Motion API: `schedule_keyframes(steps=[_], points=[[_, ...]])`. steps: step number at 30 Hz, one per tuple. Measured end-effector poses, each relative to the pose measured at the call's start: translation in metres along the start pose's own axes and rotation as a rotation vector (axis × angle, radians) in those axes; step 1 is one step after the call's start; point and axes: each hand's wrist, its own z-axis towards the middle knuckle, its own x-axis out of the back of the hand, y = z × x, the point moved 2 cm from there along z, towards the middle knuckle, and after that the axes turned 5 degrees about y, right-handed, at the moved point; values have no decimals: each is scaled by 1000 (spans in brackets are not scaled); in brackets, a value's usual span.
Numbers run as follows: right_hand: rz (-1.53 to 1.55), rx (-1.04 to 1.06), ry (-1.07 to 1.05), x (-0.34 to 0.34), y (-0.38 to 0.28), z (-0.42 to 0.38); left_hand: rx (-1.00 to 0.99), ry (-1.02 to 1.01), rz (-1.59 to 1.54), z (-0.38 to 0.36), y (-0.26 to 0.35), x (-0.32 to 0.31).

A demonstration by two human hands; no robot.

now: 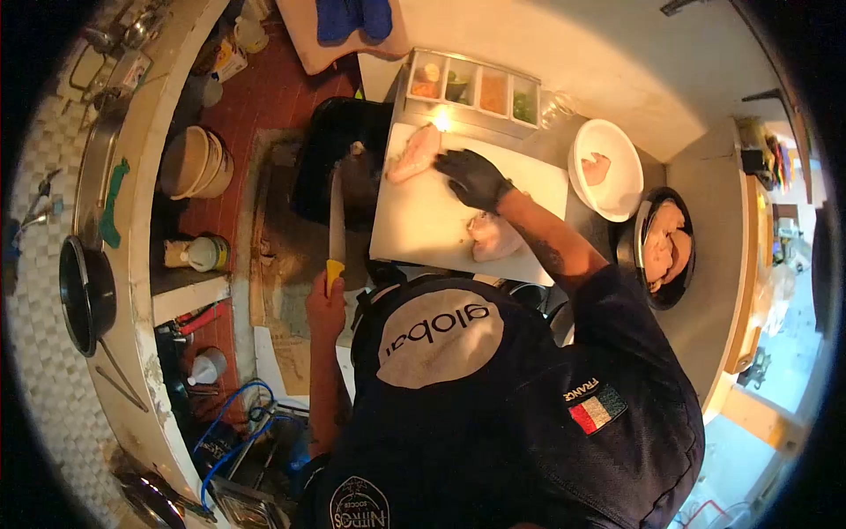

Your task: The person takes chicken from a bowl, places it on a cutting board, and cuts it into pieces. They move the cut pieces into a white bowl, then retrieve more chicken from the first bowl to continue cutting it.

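Note:
My bare left hand [325, 304] is closed around the yellow handle of a long-bladed kitchen knife [337, 220], off the left side of the white cutting board [423, 231]. The blade points away from me, over the edge of a black bin. In a black glove, my right hand [476, 178] lies over the board with its fingers apart. Just beyond its fingertips rests a pale piece of raw chicken [414, 155] at the far left corner. A second chicken piece [493, 238] lies near the board's front edge, partly behind my right forearm.
Behind the board stands a metal rack [476, 84] of topping containers. To the right are a white bowl [627, 189] with a chicken piece and a dark bowl [627, 256] of several pieces. The black bin [313, 150] is left; shelves with buckets [189, 163] stand farther left.

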Motion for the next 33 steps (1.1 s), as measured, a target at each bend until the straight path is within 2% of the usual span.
schedule_keyframes(steps=[5, 8, 12, 15, 17, 20, 24, 27, 31, 32, 33], points=[[106, -310, 175, 35, -20, -75, -40, -34, 79, 9, -8, 9], [105, -533, 273, 43, -25, -115, -240, -39, 79, 28, 13, 12], [302, -817, 511, 35, -19, -159, -437, -261, 206, 77, 43, 16], [335, -813, 446, 49, -27, -173, -58, -598, 152, 103, 67, 4], [182, -683, 357, 47, -28, -178, 39, -723, 213, 114, 66, -17], [-1, -548, 147, 65, -24, -168, 59, -777, 182, 119, 59, -55], [-71, -146, -66, 67, -10, -145, -72, -663, 205, 95, 51, -88], [44, -139, -304, 47, 19, -129, 53, -656, 197, 83, 51, -97], [275, -519, -421, 55, 34, -98, 17, -547, 153, 67, 54, -94], [267, -470, -396, 54, 38, -95, 32, -523, 147, 66, 51, -93], [410, -589, -415, 54, 44, -96, 46, -498, 137, 65, 47, -94]])
